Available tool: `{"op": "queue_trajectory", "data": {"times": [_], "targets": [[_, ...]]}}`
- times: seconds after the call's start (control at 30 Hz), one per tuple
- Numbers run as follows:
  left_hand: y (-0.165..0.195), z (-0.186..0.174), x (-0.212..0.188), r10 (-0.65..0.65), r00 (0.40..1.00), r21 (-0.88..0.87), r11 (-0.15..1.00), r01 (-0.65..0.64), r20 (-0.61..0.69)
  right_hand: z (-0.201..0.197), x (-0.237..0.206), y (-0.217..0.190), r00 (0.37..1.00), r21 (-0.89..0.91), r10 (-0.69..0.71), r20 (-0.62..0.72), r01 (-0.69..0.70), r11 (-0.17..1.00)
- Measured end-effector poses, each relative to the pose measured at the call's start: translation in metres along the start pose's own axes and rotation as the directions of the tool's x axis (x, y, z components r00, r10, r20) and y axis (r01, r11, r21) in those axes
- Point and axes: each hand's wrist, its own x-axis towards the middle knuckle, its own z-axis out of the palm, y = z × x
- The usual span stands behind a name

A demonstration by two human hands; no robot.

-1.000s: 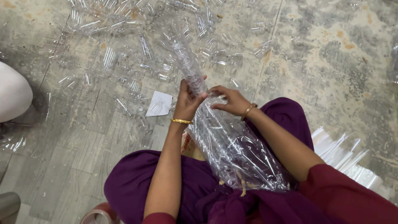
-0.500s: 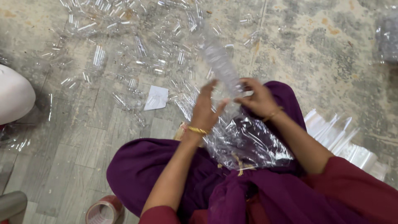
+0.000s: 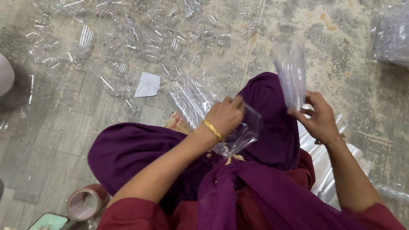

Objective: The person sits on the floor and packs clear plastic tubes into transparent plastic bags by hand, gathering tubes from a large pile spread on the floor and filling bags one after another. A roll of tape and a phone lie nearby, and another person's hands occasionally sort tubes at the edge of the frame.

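On my lap, my left hand (image 3: 225, 116) is pinching the soft clear plastic bag (image 3: 240, 132) against my purple dress (image 3: 140, 149). My right hand (image 3: 320, 120) is closing its fingers around the bottom of a clear tube (image 3: 290, 70), holding it up; it looks light, slippery and easy to crush. Farther off, many little clear tubes (image 3: 170, 38) are lying on the grey floor (image 3: 349, 51).

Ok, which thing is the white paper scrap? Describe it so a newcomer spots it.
Start from the purple cloth over the person's lap and look up-left across the grey floor. Beyond the left hand, the white paper scrap lies flat beside the clear plastic tubes: opaque where everything around it is see-through.
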Motion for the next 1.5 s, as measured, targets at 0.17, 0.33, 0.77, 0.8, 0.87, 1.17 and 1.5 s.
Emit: {"op": "queue_trajectory", "data": {"times": [0.17, 0.33, 0.77, 0.8, 0.87, 1.17, 1.5], "targets": [[-0.010, -0.037, 0.017, 0.040, 0.997, -0.250, 0.967, -0.056, -0.069, -0.026, -0.036, 0.018, 0.994, -0.140, 0.017, 0.107, -0.002, 0.990], [0.023, -0.050, 0.058, 0.156, 0.985, -0.385, 0.907, -0.172, -0.072, -0.037, -0.073, 0.043, 0.987, -0.362, 0.113, 0.112, -0.065, 0.930], [0.087, -0.004, 0.096, 0.135, 0.990, -0.267, 0.956, -0.120, 0.037, -0.011, -0.115, 0.045, 0.973, -0.327, 0.188, -0.134, -0.223, 0.918], [0.097, 0.002, 0.095, 0.119, 0.992, -0.248, 0.963, -0.103, 0.049, -0.008, -0.111, 0.036, 0.975, -0.339, 0.129, -0.181, -0.185, 0.922], [0.113, 0.013, 0.092, 0.120, 0.992, -0.356, 0.926, -0.128, -0.046, -0.002, -0.102, 0.019, 0.971, -0.333, -0.009, -0.239, -0.073, 0.940], [0.159, 0.002, 0.091, 0.109, 0.962, -0.439, 0.873, -0.212, -0.249, 0.047, -0.012, -0.020, 0.986, 0.549, -0.041, 0.161, -0.055, 0.834], [0.156, 0.016, 0.082, 0.151, 0.936, -0.610, 0.724, -0.323, -0.317, 0.067, 0.004, -0.005, 0.950, 0.250, -0.284, 0.129, 0.247, 0.936]]}}
